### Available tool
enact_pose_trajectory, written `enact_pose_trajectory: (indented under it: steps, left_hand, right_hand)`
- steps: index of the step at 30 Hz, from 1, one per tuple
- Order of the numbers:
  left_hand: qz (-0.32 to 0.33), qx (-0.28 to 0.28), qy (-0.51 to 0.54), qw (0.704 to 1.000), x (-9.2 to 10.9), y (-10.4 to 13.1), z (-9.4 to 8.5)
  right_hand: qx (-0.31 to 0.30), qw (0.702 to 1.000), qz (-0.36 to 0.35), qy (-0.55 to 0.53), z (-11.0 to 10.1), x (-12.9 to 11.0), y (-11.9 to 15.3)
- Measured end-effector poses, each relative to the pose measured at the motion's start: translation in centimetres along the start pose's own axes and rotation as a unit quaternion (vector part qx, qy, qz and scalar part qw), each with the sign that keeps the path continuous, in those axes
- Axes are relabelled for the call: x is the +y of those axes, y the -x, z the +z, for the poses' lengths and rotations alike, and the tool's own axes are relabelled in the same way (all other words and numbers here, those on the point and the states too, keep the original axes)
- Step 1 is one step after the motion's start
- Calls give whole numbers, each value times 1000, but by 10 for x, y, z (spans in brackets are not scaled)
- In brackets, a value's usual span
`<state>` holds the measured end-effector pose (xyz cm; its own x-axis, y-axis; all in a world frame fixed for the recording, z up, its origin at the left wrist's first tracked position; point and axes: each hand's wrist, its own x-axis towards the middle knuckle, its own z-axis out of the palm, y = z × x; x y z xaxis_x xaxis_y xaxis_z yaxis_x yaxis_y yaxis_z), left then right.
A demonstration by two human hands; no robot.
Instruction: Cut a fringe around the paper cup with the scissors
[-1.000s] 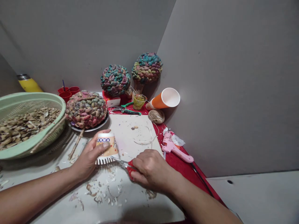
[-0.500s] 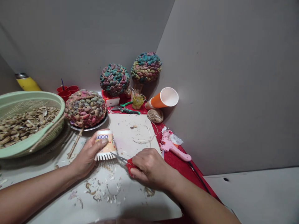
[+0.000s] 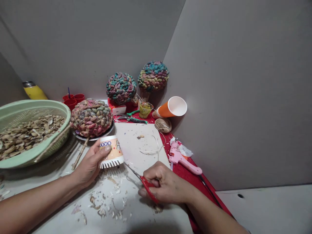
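My left hand (image 3: 91, 162) grips a paper cup (image 3: 110, 150), thumb on its printed side. A row of short slits runs along the cup's lower white edge, leaving narrow strips. My right hand (image 3: 163, 182) is closed round the red handles of a pair of scissors (image 3: 147, 187). The scissors' tips point left and sit right beside the cup's cut edge; whether they touch it I cannot tell. Below the cup, paper snippets and shell scraps (image 3: 117, 208) lie on the white board (image 3: 136, 162).
On the left is a green basket (image 3: 65, 113) of nut shells. Behind the cup stand a shell-covered ball (image 3: 92, 118) on a stick, two coloured balls (image 3: 121, 87), pliers (image 3: 136, 120), orange cups (image 3: 168, 110) and a ball of twine (image 3: 163, 125). A pink glue gun (image 3: 184, 161) lies to the right.
My right hand has drawn slightly right and down, turning the scissors, and their tips have moved off the cup's front to its right edge. The cup has turned a little in my left hand.
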<state>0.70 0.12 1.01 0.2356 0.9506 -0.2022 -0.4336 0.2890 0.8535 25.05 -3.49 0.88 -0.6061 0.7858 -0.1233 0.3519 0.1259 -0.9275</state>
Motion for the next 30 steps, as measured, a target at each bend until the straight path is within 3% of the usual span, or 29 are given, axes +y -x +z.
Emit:
enact_pose_trajectory:
  steps: [3,9,15,23,30]
  left_hand:
    - [14,0,-3,1000,1,-2,-1]
    - [65,-14,-46,997,5,0,-3]
    - [183,58,-147,970,7,7,0]
    - [61,17,-23,998,5,4,4]
    - [26,5,-6,1000,3,3,5]
  right_hand:
    - [-61,995,69,-51,-5,-2,2]
    - [-103,984,121,-81,-10,2,-3]
    - [-128,983,115,-56,-12,6,-1]
    - [-140,977,105,-120,-18,11,-3]
    - [-128,980,71,-132,-17,12,-8]
